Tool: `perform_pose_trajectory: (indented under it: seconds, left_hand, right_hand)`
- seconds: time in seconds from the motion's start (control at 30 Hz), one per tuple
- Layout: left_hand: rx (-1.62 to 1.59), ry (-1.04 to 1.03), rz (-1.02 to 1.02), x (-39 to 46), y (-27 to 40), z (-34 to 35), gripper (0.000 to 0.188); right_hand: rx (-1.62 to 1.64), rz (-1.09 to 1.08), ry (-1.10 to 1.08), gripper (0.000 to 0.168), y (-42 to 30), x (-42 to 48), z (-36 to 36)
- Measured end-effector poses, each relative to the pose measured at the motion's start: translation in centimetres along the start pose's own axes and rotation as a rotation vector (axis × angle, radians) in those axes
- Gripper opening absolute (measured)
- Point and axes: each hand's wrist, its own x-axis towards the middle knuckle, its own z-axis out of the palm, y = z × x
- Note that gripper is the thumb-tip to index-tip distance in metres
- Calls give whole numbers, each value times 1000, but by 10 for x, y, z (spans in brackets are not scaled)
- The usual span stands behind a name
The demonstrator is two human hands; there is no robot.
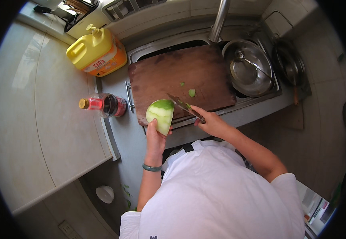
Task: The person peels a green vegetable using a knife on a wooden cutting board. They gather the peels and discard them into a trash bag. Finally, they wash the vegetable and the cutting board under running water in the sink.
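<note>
My left hand (pixel 156 139) holds a partly peeled piece of pale green melon or gourd (pixel 161 115) over the near left corner of a dark wooden cutting board (pixel 173 70). Green skin still covers its far end, and the rest is bared. In my right hand (pixel 210 121) is a kitchen knife (pixel 188 108), its blade pointing left and away from me, close beside the melon's green end. A bit of green peel (pixel 188 105) clings to the blade. Two small scraps, a larger peel piece (pixel 192 93) and a smaller one (pixel 182 84), lie on the board.
The board rests across a steel sink (pixel 144 53) below a faucet (pixel 220 22). A steel bowl (pixel 244 73) stands right of it. On the left are a dark-liquid bottle (pixel 110 105) and a yellow detergent jug (pixel 98 52). A white bowl (pixel 104 194) and peel scraps lie lower left.
</note>
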Motion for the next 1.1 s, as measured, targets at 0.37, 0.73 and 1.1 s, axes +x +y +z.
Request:
perform_pose_trajectory:
  seconds: [0.37, 0.73, 1.1]
  left_hand:
    - [73, -136, 45, 17, 15, 6, 45]
    - [-130, -103, 24, 28, -7, 2, 35]
    - [-169, -90, 93, 16, -26, -2, 40]
  right_hand:
    - [20, -83, -36, 64, -28, -12, 7]
    - [-275, -276, 73, 69, -38, -34, 16]
    - [-389, -339, 110, 58, -38, -35, 14]
